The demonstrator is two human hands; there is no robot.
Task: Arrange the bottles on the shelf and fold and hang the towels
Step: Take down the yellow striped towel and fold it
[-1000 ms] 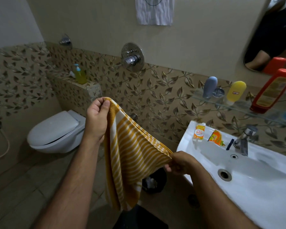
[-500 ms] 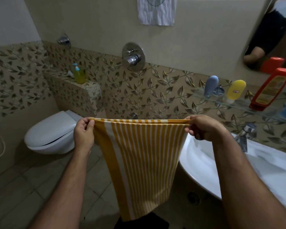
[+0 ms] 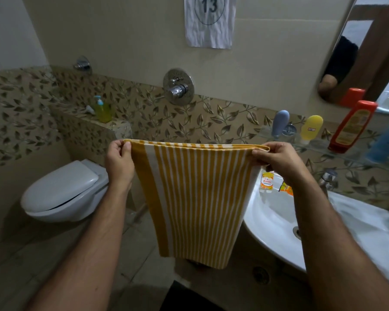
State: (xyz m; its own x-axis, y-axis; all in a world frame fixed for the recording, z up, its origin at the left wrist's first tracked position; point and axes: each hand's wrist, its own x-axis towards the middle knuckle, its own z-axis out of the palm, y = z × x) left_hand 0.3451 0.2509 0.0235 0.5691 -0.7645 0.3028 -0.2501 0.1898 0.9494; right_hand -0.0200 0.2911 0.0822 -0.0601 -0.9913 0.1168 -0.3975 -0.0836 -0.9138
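white ceramic washbasin [image 3: 270,223] low on my right, white wall-hung toilet [image 3: 61,191] on my left. between them, held up in front of me, the yellow-and-white striped cotton towel [image 3: 193,198] hangs doubled, fold edge on top, stretched level from hand to hand, free end dangling above the floor.

glass wall shelf [image 3: 319,145] above the basin carries the bottles: red tall one [image 3: 350,126], yellow squeeze one [image 3: 311,129], grey-blue tube [image 3: 279,123], a blue one at the frame edge, blurred.

my left hand [image 3: 119,162] is pinched closed on the towel's top left corner, thumb in front. my right hand [image 3: 274,160] is clamped on the top right corner, both layers caught.

handling, as i judge it: light, limp, no stiffness; sags wherever unsupported. not slippery, not fragile. best hold is at the corners of the fold, layers pinched together so they don't slide apart; keep the edge taut for the next fold.
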